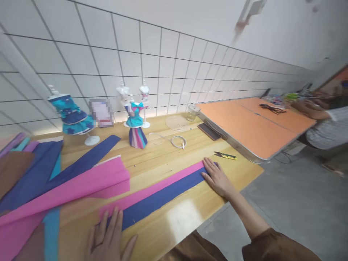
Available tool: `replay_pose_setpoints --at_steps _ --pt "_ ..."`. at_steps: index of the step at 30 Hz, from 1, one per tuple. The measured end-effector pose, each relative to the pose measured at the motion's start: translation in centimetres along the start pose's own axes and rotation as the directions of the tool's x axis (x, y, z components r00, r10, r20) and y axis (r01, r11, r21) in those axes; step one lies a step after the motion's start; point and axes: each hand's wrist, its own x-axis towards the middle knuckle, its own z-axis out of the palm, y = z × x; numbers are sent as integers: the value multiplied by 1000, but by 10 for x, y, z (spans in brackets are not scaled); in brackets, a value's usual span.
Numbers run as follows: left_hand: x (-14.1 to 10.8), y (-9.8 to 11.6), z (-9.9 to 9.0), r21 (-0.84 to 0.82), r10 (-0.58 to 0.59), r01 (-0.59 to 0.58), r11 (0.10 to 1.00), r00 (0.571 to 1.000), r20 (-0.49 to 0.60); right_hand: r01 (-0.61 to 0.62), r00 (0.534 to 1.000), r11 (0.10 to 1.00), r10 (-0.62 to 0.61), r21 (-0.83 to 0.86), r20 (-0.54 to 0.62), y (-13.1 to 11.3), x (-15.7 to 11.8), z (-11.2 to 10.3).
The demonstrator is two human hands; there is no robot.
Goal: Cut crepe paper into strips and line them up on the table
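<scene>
One long pink cloth strip (163, 184) and blue cloth strip (163, 197) slant away rightward from my flat left grip (108, 232) to flat right grip (217, 177).

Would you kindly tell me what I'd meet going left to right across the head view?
Blue tiered dress on a white stand, multicoloured striped skirt, white cable coil, right hand on pink and blue fabric strips, black item on the orange tabletop, another person's white sleeve.
</scene>
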Motion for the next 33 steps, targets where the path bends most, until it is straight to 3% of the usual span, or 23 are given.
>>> replay_pose_setpoints --at_steps 5,8,13,18,23,25,27,29,30,32,33 --pt "2 7 -12 7 -26 26 1000 1000 5 -93 995 995 92 -29 -43 8 1 11" --pt "1 8 -12 3 -23 23 1000 1000 3 -152 982 985 160 81 -104 11 0 14" --pt "1 8 -13 -16 -23 23 1000 1000 5 -245 868 871 393 426 -303 17 -3 17" --pt "0 9 -15 -33 -27 27 999 1000 5 -299 758 797 533 525 -376 26 -5 17" --pt "-1 11 -19 -17 -15 15 1000 1000 -26 -287 717 776 562 561 -411 19 -11 6" --pt "-2 13 -23 -22 1 -1 1000 1000 -5 -235 731 805 516 544 -446 3 -11 3" --pt "-2 14 -30 -38 4 -4 999 1000 -5 -129 790 842 406 524 -458 -25 -9 2" --pt "-3 16 -37 -69 -9 9 998 1000 -2 70 879 875 173 478 -445 -64 -7 2" --pt "-3 17 -40 -87 -21 20 996 1000 -8 183 900 874 36 450 -435 -86 -7 2" --pt "-7 18 -46 -126 -35 30 992 999 -40 395 889 825 -232 405 -394 -130 -7 0" --pt "-10 19 -48 -145 -35 26 989 998 -60 484 859 789 -348 378 -375 -150 -8 -1"
